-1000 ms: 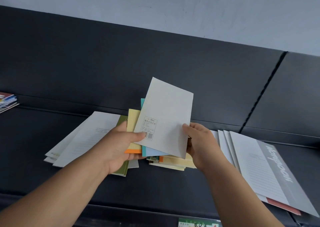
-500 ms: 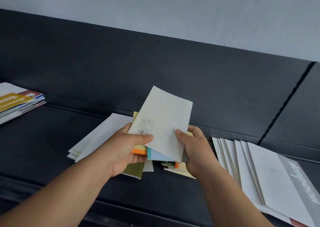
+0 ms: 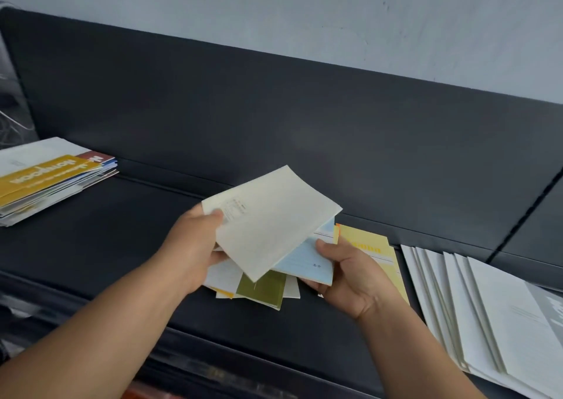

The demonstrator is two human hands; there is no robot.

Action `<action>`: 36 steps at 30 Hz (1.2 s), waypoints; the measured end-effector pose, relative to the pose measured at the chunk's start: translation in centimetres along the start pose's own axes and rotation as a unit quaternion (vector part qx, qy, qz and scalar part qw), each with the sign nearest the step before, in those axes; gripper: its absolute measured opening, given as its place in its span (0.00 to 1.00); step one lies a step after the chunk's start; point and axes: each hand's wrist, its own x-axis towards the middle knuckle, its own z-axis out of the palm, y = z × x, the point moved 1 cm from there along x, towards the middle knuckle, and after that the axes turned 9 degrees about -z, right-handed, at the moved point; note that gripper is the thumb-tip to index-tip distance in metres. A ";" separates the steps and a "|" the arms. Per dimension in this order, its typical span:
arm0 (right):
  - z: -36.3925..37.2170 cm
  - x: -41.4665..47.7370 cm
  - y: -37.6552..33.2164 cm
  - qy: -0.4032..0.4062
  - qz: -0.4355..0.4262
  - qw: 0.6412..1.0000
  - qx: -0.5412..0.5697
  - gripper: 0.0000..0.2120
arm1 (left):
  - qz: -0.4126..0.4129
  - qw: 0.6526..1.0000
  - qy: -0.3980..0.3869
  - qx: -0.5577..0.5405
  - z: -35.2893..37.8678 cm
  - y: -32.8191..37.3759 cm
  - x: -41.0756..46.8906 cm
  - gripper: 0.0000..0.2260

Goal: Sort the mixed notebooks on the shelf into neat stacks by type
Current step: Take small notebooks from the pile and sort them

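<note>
My left hand (image 3: 195, 246) pinches the near left corner of a small white notebook (image 3: 274, 222), back cover up with a barcode label, lifted and tilted above the shelf. My right hand (image 3: 350, 276) grips a light blue notebook (image 3: 307, 261) just under it, with a yellow notebook (image 3: 368, 246) behind. Beneath both hands lie an olive green notebook (image 3: 262, 287) and other small ones, partly hidden by the white cover.
A stack of large notebooks topped by a yellow cover (image 3: 45, 173) sits at the far left of the black shelf (image 3: 137, 231). Several large white notebooks (image 3: 487, 307) lie fanned out at the right. The shelf's front edge (image 3: 243, 356) runs below my forearms.
The white notebook has swung from upright to nearly flat and my left hand now holds it alone. My right hand has shifted to the blue notebook. The view has panned left.
</note>
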 end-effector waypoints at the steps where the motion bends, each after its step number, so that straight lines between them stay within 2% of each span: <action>1: 0.0 0.1 0.0 0.016 -0.006 1.000 -0.007 0.11 | 0.010 0.999 0.018 -0.025 -0.4 0.4 0.1 0.11; 5: -0.5 0.7 -0.5 0.090 -0.070 0.992 -0.060 0.13 | 0.090 0.990 0.059 -0.091 -1.5 1.8 0.2 0.12; 7: -0.7 0.9 -0.9 0.126 -0.112 0.983 -0.075 0.14 | 0.190 0.977 0.097 -0.018 -2.0 2.3 -0.1 0.13; 8: -0.8 0.9 -1.0 0.138 -0.131 0.978 -0.080 0.14 | 0.256 0.958 0.116 0.051 -2.2 2.3 -0.2 0.15; 10: -0.8 0.8 -1.2 0.150 -0.156 0.972 -0.093 0.14 | 0.367 0.899 0.132 0.197 -2.5 1.6 0.0 0.18; 12: -0.8 0.6 -1.2 0.151 -0.168 0.969 -0.101 0.13 | 0.427 0.833 0.109 0.335 -2.5 0.0 0.3 0.20; 13: -0.7 0.5 -1.2 0.150 -0.171 0.968 -0.101 0.14 | 0.443 0.793 0.071 0.413 -2.5 -1.0 0.7 0.21; 14: -0.7 0.4 -1.2 0.148 -0.173 0.968 -0.101 0.14 | 0.440 0.742 0.017 0.506 -2.4 -2.3 1.0 0.22; 16: -0.6 0.3 -1.1 0.148 -0.172 0.969 -0.098 0.14 | 0.342 0.649 -0.065 0.676 -2.1 -4.7 1.2 0.20; 17: -0.7 0.3 -1.1 0.148 -0.171 0.969 -0.095 0.15 | 0.274 0.623 -0.089 0.728 -2.2 -5.5 1.4 0.19; 18: -0.7 0.2 -1.1 0.146 -0.170 0.970 -0.093 0.15 | 0.215 0.617 -0.103 0.750 -2.2 -6.0 1.5 0.21; 20: -0.9 0.1 -1.1 0.140 -0.167 0.972 -0.088 0.14 | 0.168 0.640 -0.106 0.742 -2.2 -5.7 1.4 0.27; 22: -1.0 -0.1 -1.1 0.132 -0.161 0.975 -0.082 0.14 | 0.167 0.678 -0.094 0.710 -1.8 -4.6 1.0 0.27; 24: -1.2 -0.3 -1.1 0.124 -0.151 0.978 -0.072 0.13 | 0.170 0.749 -0.081 0.636 -1.1 -3.4 0.5 0.25; 26: -1.1 -0.7 -1.2 0.115 -0.144 0.981 -0.061 0.13 | 0.134 0.845 -0.100 0.508 0.2 -2.8 -0.1 0.22; 28: -1.1 -1.0 -1.2 0.103 -0.140 0.983 -0.053 0.13 | 0.040 0.925 -0.148 0.349 1.7 -2.7 -0.7 0.19; 29: -1.1 -1.1 -1.3 0.098 -0.139 0.984 -0.052 0.13 | -0.020 0.949 -0.171 0.264 2.4 -2.7 -1.1 0.18; 31: -1.1 -1.3 -1.4 0.089 -0.139 0.985 -0.049 0.13 | -0.107 0.966 -0.199 0.125 3.8 -2.5 -1.6 0.16; 32: -1.2 -1.4 -1.5 0.087 -0.141 0.985 -0.047 0.13 | -0.122 0.969 -0.197 0.083 4.3 -2.5 -1.7 0.15; 36: -2.4 -1.7 -2.1 0.091 -0.140 0.984 -0.069 0.13 | -0.099 0.984 -0.146 0.003 5.8 -2.5 -1.9 0.11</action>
